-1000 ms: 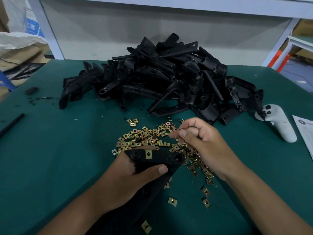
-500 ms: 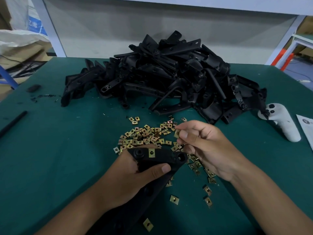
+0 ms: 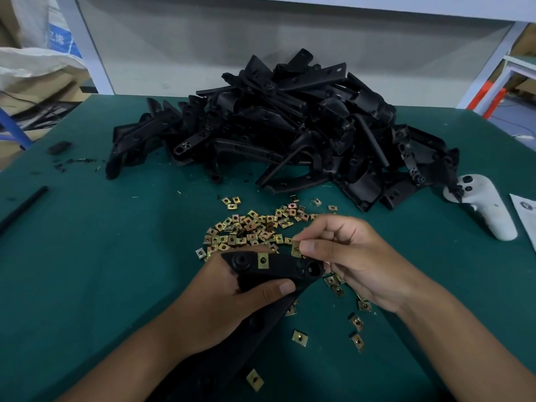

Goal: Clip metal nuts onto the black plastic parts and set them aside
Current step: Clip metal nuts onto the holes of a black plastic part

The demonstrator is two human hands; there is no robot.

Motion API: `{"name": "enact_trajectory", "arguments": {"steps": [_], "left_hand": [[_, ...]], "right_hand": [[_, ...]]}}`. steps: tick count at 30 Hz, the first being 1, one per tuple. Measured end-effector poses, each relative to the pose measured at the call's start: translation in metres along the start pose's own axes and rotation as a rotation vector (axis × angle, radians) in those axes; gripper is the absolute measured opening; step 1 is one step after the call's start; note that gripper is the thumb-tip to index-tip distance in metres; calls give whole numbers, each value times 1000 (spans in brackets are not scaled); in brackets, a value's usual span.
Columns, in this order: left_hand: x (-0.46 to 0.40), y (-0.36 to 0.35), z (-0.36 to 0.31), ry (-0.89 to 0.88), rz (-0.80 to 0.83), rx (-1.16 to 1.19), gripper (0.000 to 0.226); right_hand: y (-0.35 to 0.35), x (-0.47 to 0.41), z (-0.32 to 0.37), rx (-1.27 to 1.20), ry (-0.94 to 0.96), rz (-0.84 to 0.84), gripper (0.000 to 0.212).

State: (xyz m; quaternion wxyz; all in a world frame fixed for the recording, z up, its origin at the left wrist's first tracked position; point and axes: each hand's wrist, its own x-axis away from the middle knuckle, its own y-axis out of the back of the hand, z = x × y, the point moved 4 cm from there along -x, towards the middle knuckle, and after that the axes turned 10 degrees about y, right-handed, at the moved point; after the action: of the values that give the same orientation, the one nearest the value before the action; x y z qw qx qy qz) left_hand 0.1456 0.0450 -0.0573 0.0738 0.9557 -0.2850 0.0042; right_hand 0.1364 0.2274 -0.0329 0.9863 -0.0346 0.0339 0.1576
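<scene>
a: step in hand: second clip nut going on. left hand [image 3: 232, 297] wrapped round black plastic part [image 3: 278, 268], thumb curled over its near edge, part at 6 o'clock of the loose nut pile [image 3: 255, 227]. one fitted nut [image 3: 263, 261] already seated on the part's top edge.

b: right hand [image 3: 356, 256]?

a: pinching single nut [image 3: 295, 248] between thumb and forefinger, other fingers loosely curled. nut touching the part's upper edge, at about 10 o'clock of the round hole at its right end. cannot tell whether clip mouth already straddles the edge.

b: next move, as judged?

a: needs clip mouth lined up with the edge, then a firm push until nut hole sits over the part's hole. left grip to brace against that push. afterwards, part set aside, away from unworked heap [image 3: 290, 126] at 12 o'clock.

b: change versus half a second back?

a: then, right hand held above the pile, nut clear of the part. now lowered to the part's right end, nut at the edge. left hand and part much as before.

b: other items?

a: white controller [image 3: 487, 210] at 3 o'clock on green mat [image 3: 87, 256], untouched.
</scene>
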Motion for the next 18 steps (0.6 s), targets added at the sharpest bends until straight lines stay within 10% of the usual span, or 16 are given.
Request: {"name": "enact_trajectory", "arguments": {"steps": [18], "left_hand": [[-3, -1, -1, -65, 47, -72, 16]], "right_hand": [[1, 6, 6, 18, -59, 95, 23]]}}
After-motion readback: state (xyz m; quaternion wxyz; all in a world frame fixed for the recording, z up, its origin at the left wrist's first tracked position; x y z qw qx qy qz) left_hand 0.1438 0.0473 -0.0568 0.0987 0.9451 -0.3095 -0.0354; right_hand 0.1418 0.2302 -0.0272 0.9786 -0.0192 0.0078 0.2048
